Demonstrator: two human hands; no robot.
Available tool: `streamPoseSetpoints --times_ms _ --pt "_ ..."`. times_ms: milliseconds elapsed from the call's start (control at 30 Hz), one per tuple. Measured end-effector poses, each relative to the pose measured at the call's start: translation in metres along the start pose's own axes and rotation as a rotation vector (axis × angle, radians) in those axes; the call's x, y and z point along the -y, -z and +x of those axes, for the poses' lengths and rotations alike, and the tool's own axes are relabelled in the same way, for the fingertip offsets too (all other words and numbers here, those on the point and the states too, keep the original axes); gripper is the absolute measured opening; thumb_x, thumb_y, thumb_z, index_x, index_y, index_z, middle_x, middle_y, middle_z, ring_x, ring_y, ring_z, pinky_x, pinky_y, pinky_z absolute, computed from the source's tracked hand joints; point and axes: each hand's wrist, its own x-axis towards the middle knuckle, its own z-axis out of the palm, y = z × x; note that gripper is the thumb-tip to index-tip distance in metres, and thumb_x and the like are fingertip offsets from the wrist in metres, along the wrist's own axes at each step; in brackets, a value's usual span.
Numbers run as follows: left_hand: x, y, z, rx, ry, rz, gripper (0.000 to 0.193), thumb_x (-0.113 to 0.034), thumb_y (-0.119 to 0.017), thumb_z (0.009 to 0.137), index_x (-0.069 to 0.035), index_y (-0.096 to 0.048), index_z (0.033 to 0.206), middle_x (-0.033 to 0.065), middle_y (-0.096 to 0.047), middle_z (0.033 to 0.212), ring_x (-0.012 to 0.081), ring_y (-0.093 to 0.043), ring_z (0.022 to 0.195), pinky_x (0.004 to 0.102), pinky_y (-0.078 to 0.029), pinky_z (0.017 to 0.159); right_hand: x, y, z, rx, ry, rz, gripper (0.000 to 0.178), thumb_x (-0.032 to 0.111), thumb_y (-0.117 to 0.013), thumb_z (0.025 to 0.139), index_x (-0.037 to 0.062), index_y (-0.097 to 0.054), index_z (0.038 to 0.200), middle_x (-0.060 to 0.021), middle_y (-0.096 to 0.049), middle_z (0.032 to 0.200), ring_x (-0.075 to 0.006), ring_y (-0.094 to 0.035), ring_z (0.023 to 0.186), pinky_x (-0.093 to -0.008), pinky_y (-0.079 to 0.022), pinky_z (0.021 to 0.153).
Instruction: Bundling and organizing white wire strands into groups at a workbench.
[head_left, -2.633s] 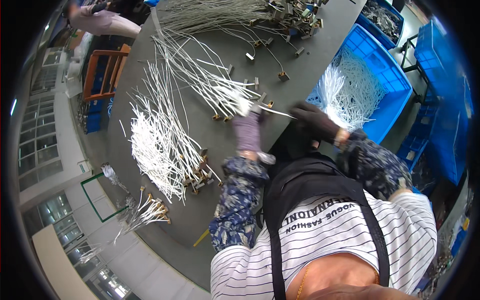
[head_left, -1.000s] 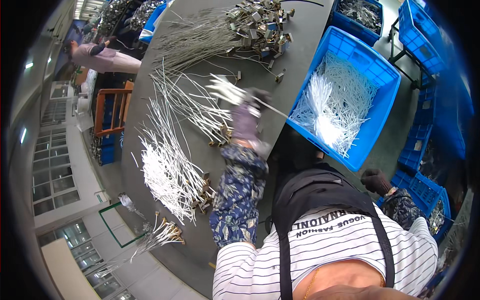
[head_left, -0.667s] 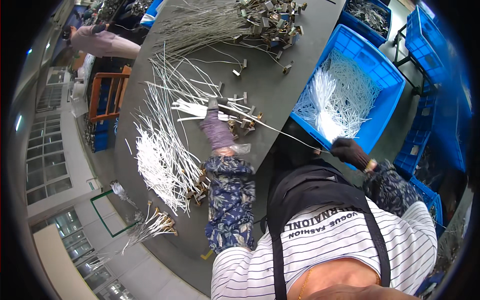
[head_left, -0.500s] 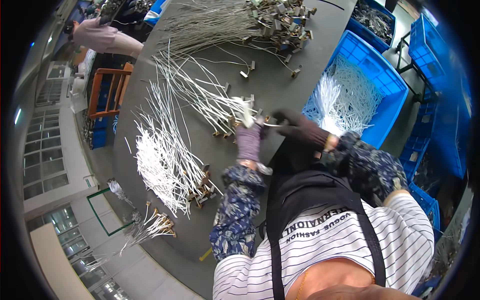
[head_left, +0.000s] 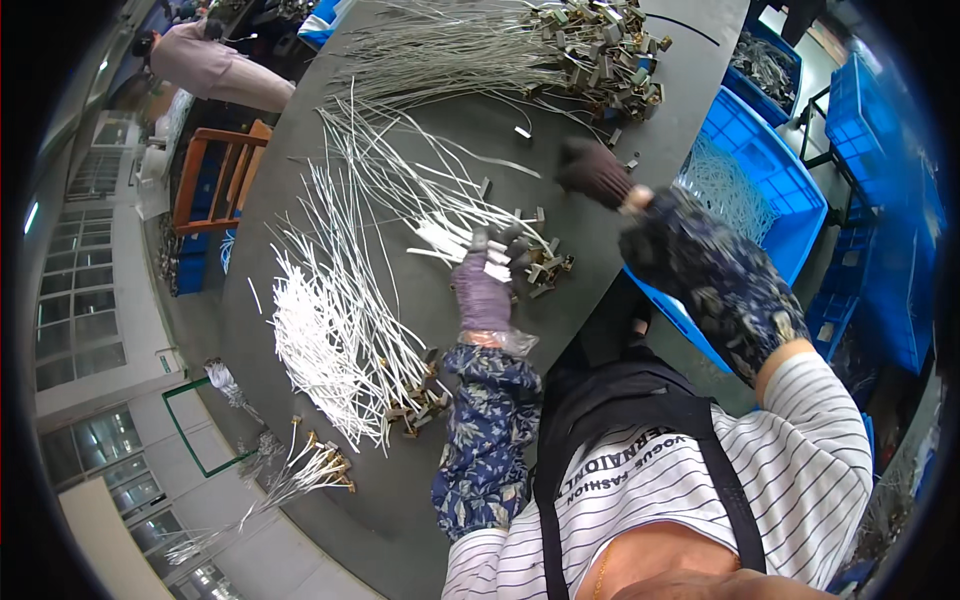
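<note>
My left hand (head_left: 484, 285), in a purple glove, is closed round several short white tubes (head_left: 442, 238) over the middle of the dark table. Beneath and beyond it lies a loose bunch of thin wires (head_left: 385, 165), with small metal-ended parts (head_left: 548, 262) just to the hand's right. My right hand (head_left: 597, 174), in a dark brown glove, hovers farther off to the right, near a few metal wire ends (head_left: 632, 162). Its fingers are dark and blurred, so their grip is unclear. At the left, more wires with white tubes (head_left: 320, 340) lie in a heap.
A large pile of wires with metal blocks (head_left: 610, 60) covers the table's far side. A blue bin (head_left: 795, 215) with white strands stands at the right, beside more blue crates (head_left: 860, 120). A small wire bunch (head_left: 322, 460) lies near the left edge. Another person (head_left: 215, 65) stands far left.
My right hand has moved away from my left hand, toward the far wire pile. My left fingers now show wrapped over the white tubes. The shiny white bundle at the bin no longer shows.
</note>
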Motion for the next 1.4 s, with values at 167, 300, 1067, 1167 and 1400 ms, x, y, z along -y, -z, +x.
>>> streamPoseSetpoints --times_ms 167,300,1067,1167,1400 --pt "0.063 -0.048 0.013 0.038 0.196 -0.356 0.03 -0.029 -0.057 0.092 -0.003 -0.051 0.103 0.0164 -0.061 0.101 0.0293 -0.063 0.088 0.0427 -0.057 0.075 -0.03 0.032 -0.177 0.092 -0.066 0.148 0.029 0.012 -0.067 0.066 0.0021 -0.064 0.093 -0.0126 -0.066 0.085 -0.0201 -0.063 0.075 -0.0309 -0.05 0.067" --pt "0.099 -0.033 0.038 0.218 0.182 -0.347 0.026 -0.033 -0.057 0.092 -0.008 -0.053 0.099 0.0093 -0.062 0.088 0.0202 -0.061 0.076 0.0319 -0.052 0.06 -0.078 0.045 -0.289 0.419 -0.197 0.131 0.02 0.014 -0.064 0.073 0.0042 -0.068 0.09 -0.0116 -0.066 0.082 -0.0184 -0.063 0.07 -0.0314 -0.05 0.064" --pt "0.025 -0.074 -0.011 0.465 0.001 0.56 0.037 -0.041 -0.053 0.093 -0.006 -0.062 0.102 0.0071 -0.065 0.09 0.015 -0.062 0.082 0.0287 -0.052 0.072 -0.156 0.081 -0.383 0.03 -0.743 0.479 0.007 0.012 -0.065 0.076 0.0053 -0.068 0.077 -0.0047 -0.064 0.065 -0.0103 -0.055 0.054 -0.0245 -0.04 0.048" --pt "0.103 -0.047 -0.008 0.585 -0.029 0.632 0.042 -0.044 -0.054 0.093 -0.004 -0.06 0.105 0.0061 -0.064 0.089 0.0153 -0.061 0.078 0.0282 -0.052 0.064 -0.127 0.07 -0.346 0.097 -0.726 0.483 0.009 0.014 -0.066 0.078 0.0049 -0.068 0.078 -0.0036 -0.063 0.065 -0.0097 -0.055 0.056 -0.024 -0.041 0.05" --pt "-0.022 -0.009 -0.002 0.033 -0.247 0.027 0.022 -0.032 -0.063 0.087 -0.01 -0.061 0.089 0.0013 -0.06 0.078 0.0111 -0.061 0.073 0.0287 -0.058 0.062 -0.128 0.049 -0.286 0.082 -0.386 0.443 0.013 0.013 -0.063 0.078 0.0003 -0.067 0.079 -0.0068 -0.064 0.068 -0.014 -0.06 0.06 -0.0281 -0.048 0.056"
